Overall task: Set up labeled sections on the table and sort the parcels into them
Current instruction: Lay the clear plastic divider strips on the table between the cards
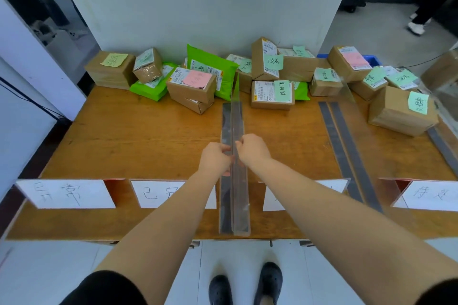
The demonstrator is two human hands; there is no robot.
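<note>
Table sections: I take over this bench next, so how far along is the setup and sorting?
Done: white label cards stand along the near edge, and a clear divider already crosses the table on the right. In hand: left hand and right hand grip the middle divider. Left: the parcels are piled unsorted at the far wall.

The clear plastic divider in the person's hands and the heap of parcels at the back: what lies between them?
In the head view, nothing: the clear plastic divider, gripped by left hand and right hand, reaches the bright green mailer bag among the parcels.
</note>
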